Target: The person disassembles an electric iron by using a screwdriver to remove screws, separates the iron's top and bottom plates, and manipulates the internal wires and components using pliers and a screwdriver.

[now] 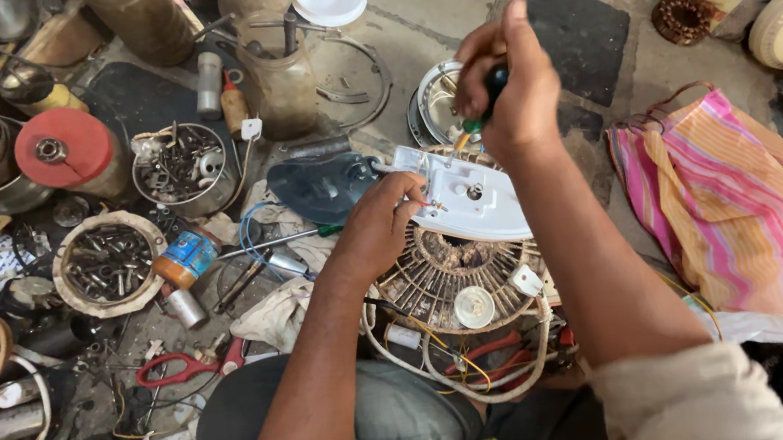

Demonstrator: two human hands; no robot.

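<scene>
White plastic iron body (pixel 472 196) is what we've got in hand, sitting flat on top of a round wire fan guard (pixel 448 282) that rests over our lap, right in the middle of the floor clutter. Our left hand (pixel 382 226) comes in from the left with the fingers curled over the shell's near edge, thumb side pressed against it, so it's gripping the plastic and pinning it down. Our right hand (pixel 508 79) is clenched into a fist around the green-and-black handle of a screwdriver (pixel 482 106), held upright just above the pointed far end of the shell; we can't really see the tip, so no telling if it's actually touching.

The shell is smooth, matte, teardrop-shaped, with a couple of small holes on top. The guard under it is dusty, rusty-looking wire with spokes fanning out from a white hub cap, and white cable plus red and yellow wires looped around its lower edge.

Around us: a dark grey soleplate-shaped piece (pixel 319 189) just left of the shell, two round tins of screws (pixel 106 262), red-handled scissors (pixel 178 369) on the floor, and a pink striped cloth bag (pixel 733 201) off to the right.
</scene>
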